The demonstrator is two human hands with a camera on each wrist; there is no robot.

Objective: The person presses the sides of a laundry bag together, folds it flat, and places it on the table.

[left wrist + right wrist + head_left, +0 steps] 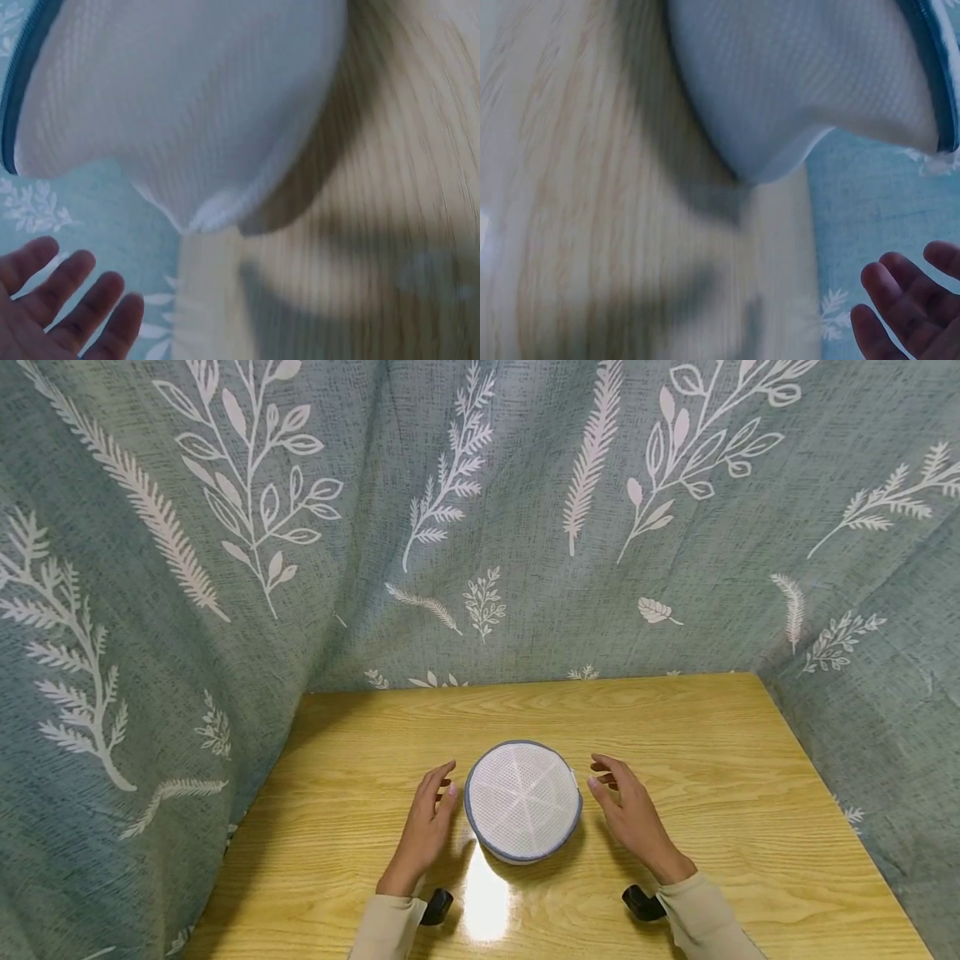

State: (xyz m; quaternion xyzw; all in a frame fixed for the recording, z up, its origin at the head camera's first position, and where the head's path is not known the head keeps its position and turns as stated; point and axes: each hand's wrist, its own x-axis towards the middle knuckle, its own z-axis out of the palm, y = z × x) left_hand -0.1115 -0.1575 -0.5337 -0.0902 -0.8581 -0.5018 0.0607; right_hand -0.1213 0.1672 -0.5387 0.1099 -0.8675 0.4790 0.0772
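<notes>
Round white mesh pouch (522,800) is sitting on the wooden table (750,793), near the front edge, flat face up, grey zipper rim around it; round, so no clear long axis. Contents cannot be told. Left hand (427,827) and right hand (633,814) are flanking it, fingers loosely spread, holding nothing, not touching.

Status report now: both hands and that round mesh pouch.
Left hand open, beside the mesh pouch, not touching. Right hand open, on its other side, apart. Pouch flat on the wooden table. Nothing between hands and pouch.
</notes>
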